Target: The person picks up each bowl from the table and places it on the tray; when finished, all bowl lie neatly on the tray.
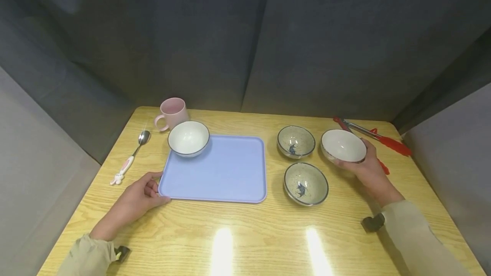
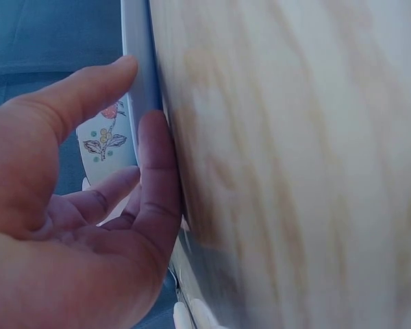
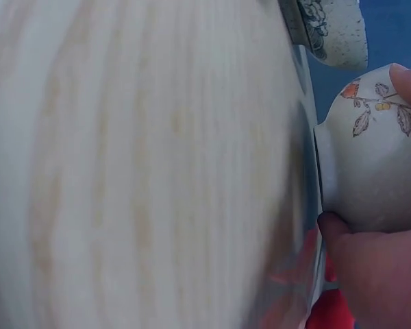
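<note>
On the left, my left hand [image 1: 134, 199] holds the near left corner of a light-blue rectangular tray [image 1: 226, 169], its thumb and fingers around the rim. A white bowl [image 1: 189, 137] with a dark rim stands at the tray's far left corner. My right hand [image 1: 371, 171] grips a second white bowl [image 1: 342, 145] by its right side, thumb near the front. That bowl is about upright, and the right wrist view shows a leaf-and-berry pattern on its outside [image 3: 377, 164]. Two speckled beige bowls, a far one [image 1: 296, 139] and a nearer one [image 1: 306, 184], stand between tray and right hand.
A pink mug [image 1: 174, 113] stands behind the tray's far left corner. A spoon [image 1: 128, 163] with a white-and-pink bunny handle lies to the left. Red-and-metal tongs [image 1: 395, 145] lie behind my right hand. Dark cloth [image 1: 245, 41] hangs behind the wooden table [image 1: 184, 233].
</note>
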